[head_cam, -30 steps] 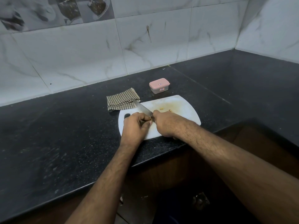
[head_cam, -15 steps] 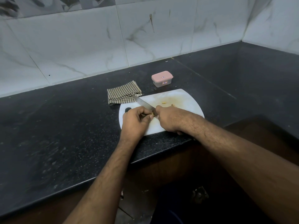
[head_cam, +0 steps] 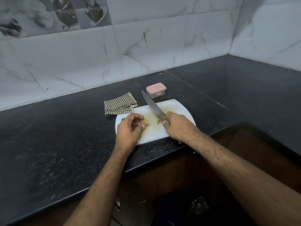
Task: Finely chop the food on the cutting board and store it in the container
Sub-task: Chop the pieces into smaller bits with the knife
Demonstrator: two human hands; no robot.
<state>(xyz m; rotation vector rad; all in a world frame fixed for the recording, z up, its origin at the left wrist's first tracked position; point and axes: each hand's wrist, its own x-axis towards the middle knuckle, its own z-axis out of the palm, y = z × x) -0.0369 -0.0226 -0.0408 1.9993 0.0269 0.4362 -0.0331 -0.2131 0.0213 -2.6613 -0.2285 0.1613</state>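
A white cutting board (head_cam: pixel 177 110) lies at the counter's front edge, stained yellowish in the middle. My left hand (head_cam: pixel 128 130) pinches a small pale yellow piece of food (head_cam: pixel 145 122) on the board. My right hand (head_cam: pixel 178 126) grips the handle of a long knife (head_cam: pixel 154 107), whose blade is raised and points away to the upper left. A few small bits (head_cam: pixel 158 122) lie by the blade's heel. A small clear container with a pink lid (head_cam: pixel 156 90), closed, stands just behind the board.
A folded checked cloth (head_cam: pixel 119 104) lies left of the board's far corner. The black stone counter (head_cam: pixel 65 136) runs left and wraps around a corner at the right. Marble wall tiles (head_cam: pixel 146 51) rise behind. Below the counter edge is a dark wooden cabinet front.
My right hand lifted the knife and swung it right, so the blade now points up past the container. My hands moved apart; the left hand's piece of food is exposed.
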